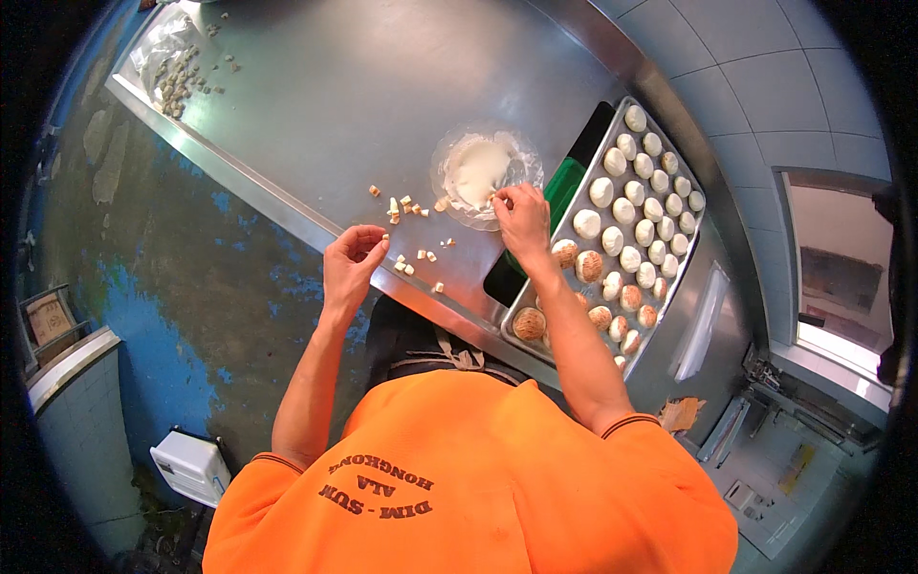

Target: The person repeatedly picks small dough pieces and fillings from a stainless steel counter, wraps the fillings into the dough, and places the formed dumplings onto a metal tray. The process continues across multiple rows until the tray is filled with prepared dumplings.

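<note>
My left hand [352,268] is raised over the table's front edge, its thumb and forefinger pinched on a small pale cube [385,237]. My right hand [523,222] reaches over the right rim of a clear shallow bowl [439,170]. Its fingertips are closed on what looks like another small cube, mostly hidden. White powder or paste [478,165] fills the bowl's middle and smears its side. Loose cubes [408,205], pale with brown edges, lie scattered between my hands on the metal table [335,105].
At the right a metal tray [513,328] holds rows of round white buns [601,191], some with brown crusted tops [588,266]. Green and black crates [564,187] show beneath its left edge. A plastic bag [161,48] with small greenish pieces [175,91] lies at the far left.
</note>
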`<state>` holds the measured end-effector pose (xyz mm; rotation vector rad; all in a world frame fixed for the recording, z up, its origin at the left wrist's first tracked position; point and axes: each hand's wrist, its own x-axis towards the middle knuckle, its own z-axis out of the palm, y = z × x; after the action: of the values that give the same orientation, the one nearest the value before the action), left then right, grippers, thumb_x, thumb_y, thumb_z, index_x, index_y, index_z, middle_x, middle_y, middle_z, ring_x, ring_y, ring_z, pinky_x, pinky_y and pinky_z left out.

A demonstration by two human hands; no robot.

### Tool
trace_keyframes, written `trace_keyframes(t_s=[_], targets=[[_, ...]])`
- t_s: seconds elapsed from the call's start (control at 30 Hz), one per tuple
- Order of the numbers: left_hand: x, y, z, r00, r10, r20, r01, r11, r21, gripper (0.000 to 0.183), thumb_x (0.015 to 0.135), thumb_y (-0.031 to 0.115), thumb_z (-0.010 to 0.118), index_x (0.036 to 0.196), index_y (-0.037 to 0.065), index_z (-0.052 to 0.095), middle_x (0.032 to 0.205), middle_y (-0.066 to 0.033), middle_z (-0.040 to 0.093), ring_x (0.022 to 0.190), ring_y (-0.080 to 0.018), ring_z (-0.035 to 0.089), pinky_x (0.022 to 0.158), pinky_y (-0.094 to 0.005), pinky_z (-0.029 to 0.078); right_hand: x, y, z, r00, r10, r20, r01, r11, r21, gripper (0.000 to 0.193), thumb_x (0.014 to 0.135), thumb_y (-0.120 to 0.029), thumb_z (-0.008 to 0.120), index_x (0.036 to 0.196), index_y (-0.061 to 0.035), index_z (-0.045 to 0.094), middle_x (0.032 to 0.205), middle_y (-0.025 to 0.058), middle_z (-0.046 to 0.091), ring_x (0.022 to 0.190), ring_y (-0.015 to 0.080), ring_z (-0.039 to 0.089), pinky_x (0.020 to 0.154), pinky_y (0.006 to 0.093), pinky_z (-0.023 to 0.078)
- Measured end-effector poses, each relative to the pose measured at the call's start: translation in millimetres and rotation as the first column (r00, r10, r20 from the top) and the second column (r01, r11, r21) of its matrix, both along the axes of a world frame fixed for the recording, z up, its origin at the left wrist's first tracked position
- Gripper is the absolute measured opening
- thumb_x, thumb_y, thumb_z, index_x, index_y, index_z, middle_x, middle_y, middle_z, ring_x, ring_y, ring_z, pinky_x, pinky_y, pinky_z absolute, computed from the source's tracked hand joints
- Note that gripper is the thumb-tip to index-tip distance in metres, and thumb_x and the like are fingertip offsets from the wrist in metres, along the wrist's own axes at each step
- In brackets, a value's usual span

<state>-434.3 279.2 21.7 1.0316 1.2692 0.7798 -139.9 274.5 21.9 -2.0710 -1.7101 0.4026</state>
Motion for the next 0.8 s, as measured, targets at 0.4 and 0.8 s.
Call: trace_keyframes(t_s=[0.4, 0.8], targets=[[3, 3, 5, 0.998, -0.044, 0.033, 0.043, 0.999, 0.006, 0.019, 0.091, 0.007, 0.077, 0.107, -0.001, 0.072, 0.096, -0.0041, 0.074, 0.089, -0.0105, 0.069, 0.081, -0.0248, 0.055, 3, 4, -16, 0.954, 0.168, 0.249, -0.155, 0.985, -0.071, 0.011, 0.089, -0.018, 0.069, 0.089, -0.008, 0.075, 0.091, 0.0076, 0.067, 0.093, 0.0298, 0.062, 0.082, 0.0453, 0.048], [63, -4, 64, 0.865, -0.07, 0.498, 0.162, 0.976, -0.146, 0.023, 0.09, 0.008, 0.08, 0.11, 0.002, 0.072, 0.102, -0.0059, 0.076, 0.094, -0.0124, 0.071, 0.087, -0.0271, 0.054, -13, -49, 103, 0.411, -0.215, -0.886, 0.092, 0.977, -0.194, 0.013, 0.093, -0.009, 0.075, 0.101, 0.0008, 0.074, 0.087, -0.001, 0.07, 0.076, 0.005, 0.058, 0.073, 0.0234, 0.048]])
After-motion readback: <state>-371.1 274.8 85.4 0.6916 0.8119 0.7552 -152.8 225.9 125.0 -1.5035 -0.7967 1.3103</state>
